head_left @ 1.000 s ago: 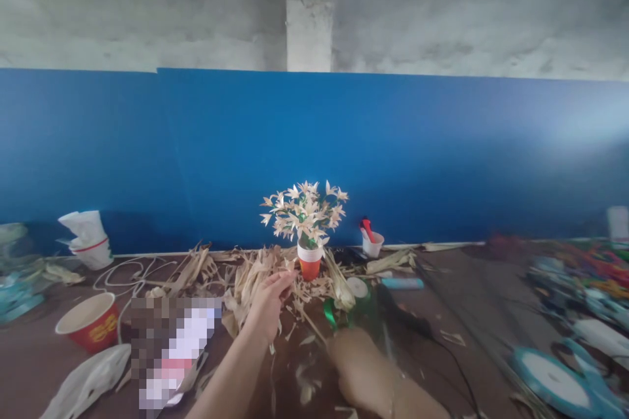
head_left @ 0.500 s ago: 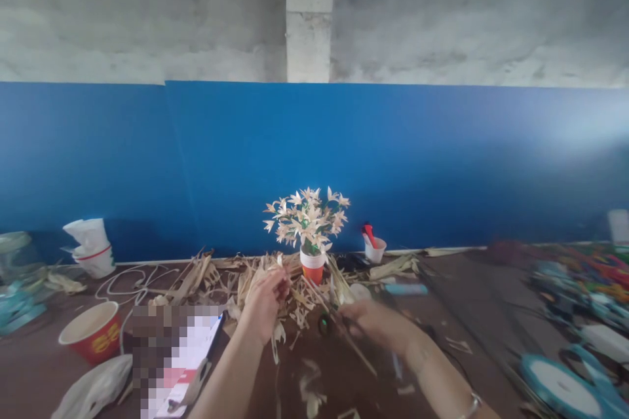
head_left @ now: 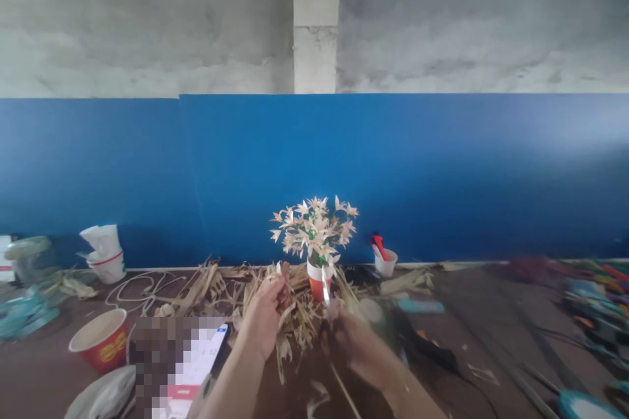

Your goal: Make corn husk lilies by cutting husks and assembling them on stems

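Observation:
My left hand (head_left: 268, 311) is closed in a pinch, with a small pale piece of dried husk (head_left: 279, 268) showing at its fingertips. Across from it, my right hand (head_left: 356, 344) grips scissors (head_left: 326, 291), whose shiny blades point upward; blur hides the handles. Just beyond both hands is a red-and-white paper cup (head_left: 317, 287) with a bunch of pale star-shaped flowers (head_left: 314, 226) on green stems. Dried husk scraps (head_left: 299, 324) lie around the cup and below my left hand. A thin stick (head_left: 344, 389) lies beneath my right hand.
At left are a phone (head_left: 194, 366), partly pixelated, a red paper bowl (head_left: 101, 340), a white cable (head_left: 142, 288) and a cup of white paper (head_left: 105, 258). A small white cup (head_left: 386, 263) with a red-handled item stands right of the flowers. Colourful materials (head_left: 599, 294) lie far right.
My right hand has moved left and raised the scissors, bringing the blades upright near my left hand. My left hand keeps its pinch. The view has shifted slightly.

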A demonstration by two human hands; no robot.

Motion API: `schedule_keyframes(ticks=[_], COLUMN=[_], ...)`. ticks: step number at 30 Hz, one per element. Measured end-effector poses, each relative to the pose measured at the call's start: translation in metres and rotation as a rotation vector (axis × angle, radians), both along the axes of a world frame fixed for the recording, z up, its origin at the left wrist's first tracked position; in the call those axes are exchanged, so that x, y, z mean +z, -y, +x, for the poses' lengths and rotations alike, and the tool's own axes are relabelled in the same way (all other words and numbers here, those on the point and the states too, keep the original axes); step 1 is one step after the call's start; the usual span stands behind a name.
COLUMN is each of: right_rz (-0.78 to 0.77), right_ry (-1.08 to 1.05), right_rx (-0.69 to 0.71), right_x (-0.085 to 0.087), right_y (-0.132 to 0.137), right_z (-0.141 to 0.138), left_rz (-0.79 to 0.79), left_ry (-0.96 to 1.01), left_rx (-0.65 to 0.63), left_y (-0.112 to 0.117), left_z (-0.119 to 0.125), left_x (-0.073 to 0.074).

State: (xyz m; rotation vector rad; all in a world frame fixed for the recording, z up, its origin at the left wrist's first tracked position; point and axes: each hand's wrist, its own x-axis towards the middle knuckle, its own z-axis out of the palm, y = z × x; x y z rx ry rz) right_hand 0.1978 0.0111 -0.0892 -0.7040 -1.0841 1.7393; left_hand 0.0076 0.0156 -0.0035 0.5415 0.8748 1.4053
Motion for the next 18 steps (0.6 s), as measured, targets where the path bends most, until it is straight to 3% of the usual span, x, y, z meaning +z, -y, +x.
schedule_keyframes(ticks=[3, 6, 10, 14, 18], right_rz=[-0.096, -0.108, -0.047, 0.010, -0.008], right_ry=[-0.113, -0.135, -0.110, -0.011, 0.088], right_rx=[0.102, 0.223, 0.189, 0.116, 0.183], right_x=[-0.019, -0.028, -0.025, -0.017, -0.011], right_y=[-0.005, 0.001, 0.021, 0.033, 0.033], right_z=[-0.015, -0.035, -0.052, -0.052, -0.045], left_rz=[-0.028, -0.103, -0.156, -0.179, -0.159], left_ry=[0.033, 0.103, 0.137, 0.100, 0.072], left_rx=[0.086, 0.179, 0.159, 0.137, 0.121], left_y=[0.001, 0.006, 0.016, 0.019, 0.017], left_z=[0.006, 0.015, 0.026, 0.031, 0.029], left_x=[-0.001, -0.003, -0.004, -0.004, -0.005])
